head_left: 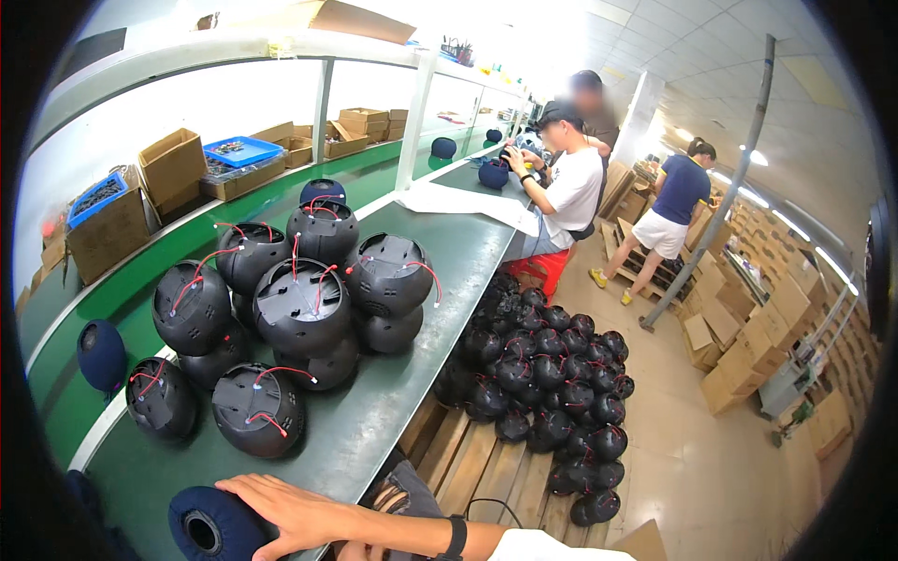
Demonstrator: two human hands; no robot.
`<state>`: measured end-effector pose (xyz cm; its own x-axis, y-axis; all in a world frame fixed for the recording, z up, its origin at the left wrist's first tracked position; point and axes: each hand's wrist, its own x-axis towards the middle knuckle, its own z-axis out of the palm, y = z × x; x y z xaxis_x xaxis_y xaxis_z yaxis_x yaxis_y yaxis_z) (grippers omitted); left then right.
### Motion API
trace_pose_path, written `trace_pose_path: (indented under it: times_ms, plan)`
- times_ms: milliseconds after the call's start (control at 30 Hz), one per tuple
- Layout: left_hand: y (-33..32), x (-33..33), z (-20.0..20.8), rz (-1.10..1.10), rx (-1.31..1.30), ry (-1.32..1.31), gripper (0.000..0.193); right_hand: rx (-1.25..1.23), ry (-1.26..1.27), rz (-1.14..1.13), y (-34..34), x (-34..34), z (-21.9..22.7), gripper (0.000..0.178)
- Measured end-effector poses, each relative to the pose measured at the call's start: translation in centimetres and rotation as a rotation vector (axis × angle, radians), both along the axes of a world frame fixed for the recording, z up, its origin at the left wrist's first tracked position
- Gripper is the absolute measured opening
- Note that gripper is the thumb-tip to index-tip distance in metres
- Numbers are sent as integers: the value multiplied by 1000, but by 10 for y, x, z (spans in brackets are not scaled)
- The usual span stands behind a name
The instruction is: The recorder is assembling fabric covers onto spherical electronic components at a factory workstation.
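Observation:
My right hand (292, 510) reaches in from the lower right, a black band on its wrist. Its fingers curve over the side of a dark blue, fabric-covered round housing (203, 533), which has a round black opening towards me. The thumb lies along the near side, partly cut off by the lower edge. Under my right forearm a small patch of skin shows, perhaps my left hand (357, 553); its fingers cannot be made out. Just beyond, black round shells (257, 411) with red wires stand on the green table, some stacked in twos.
Another blue round housing (101, 355) sits left on the green belt (70, 323). Many black shells (552, 374) are piled on a wooden pallet (468, 467) to the right. Cartons (173, 168) line the far side. A person (571, 178) works farther down the table; others stand beyond.

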<state>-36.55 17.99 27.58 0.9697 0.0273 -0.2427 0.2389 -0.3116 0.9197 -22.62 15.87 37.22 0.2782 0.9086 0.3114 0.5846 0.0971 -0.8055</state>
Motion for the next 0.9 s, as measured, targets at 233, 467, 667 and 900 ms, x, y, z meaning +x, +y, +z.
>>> trace_pose_path:
  times_ms: [233, 467, 667, 900]
  plan:
    - [-10, -5, -34, 112, 164, -192, 22, 29, 11, 7, 0, 0, -2, 110]
    - [-15, -4, -45, 199, 221, -184, 21, 51, 10, -9, 1, 0, -2, 110]
    - [-5, -8, -14, -39, 121, -309, 20, 23, 48, -12, 1, -1, 1, 110]
    - [7, 8, -31, 6, 0, -68, 26, 105, -53, -84, 2, -2, 2, 104]
